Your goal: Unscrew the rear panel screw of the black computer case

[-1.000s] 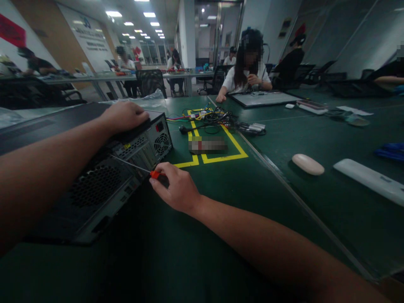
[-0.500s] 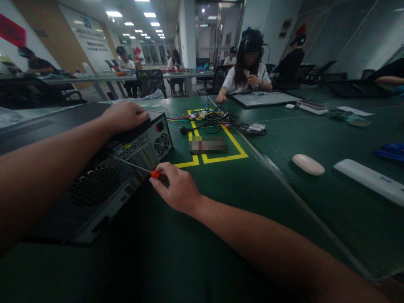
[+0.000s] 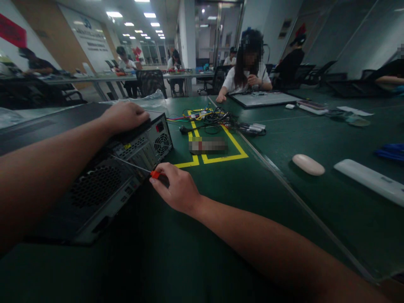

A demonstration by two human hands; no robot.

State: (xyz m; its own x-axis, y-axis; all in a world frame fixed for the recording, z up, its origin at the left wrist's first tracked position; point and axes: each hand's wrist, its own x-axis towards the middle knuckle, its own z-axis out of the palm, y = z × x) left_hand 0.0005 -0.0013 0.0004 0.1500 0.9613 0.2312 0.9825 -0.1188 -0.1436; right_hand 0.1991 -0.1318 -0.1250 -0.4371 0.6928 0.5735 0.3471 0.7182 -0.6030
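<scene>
A black desktop computer case [image 3: 57, 120] lies at the left, its rear panel with fan grille and ports facing me. My left hand [image 3: 126, 115] is closed over the case's upper edge, fingers curled, fingertips partly hidden. A screwdriver [image 3: 131, 164] with an orange-red handle and long thin shaft is pinched in my right hand [image 3: 178, 185]. Its shaft slants up and left against the rear panel, above the round fan grille [image 3: 97, 185]. The tip meets the panel in a dark spot by my left forearm, so the exact contact is unclear.
Beyond the case lie tangled cables [image 3: 221, 118] and a blurred-out item [image 3: 208, 145] inside yellow tape [image 3: 225, 158]. At right are a pinkish oval mouse-like object [image 3: 308, 164] and a long white device [image 3: 369, 179]. Across the table a person [image 3: 249, 71] sits at a flat panel [image 3: 265, 99].
</scene>
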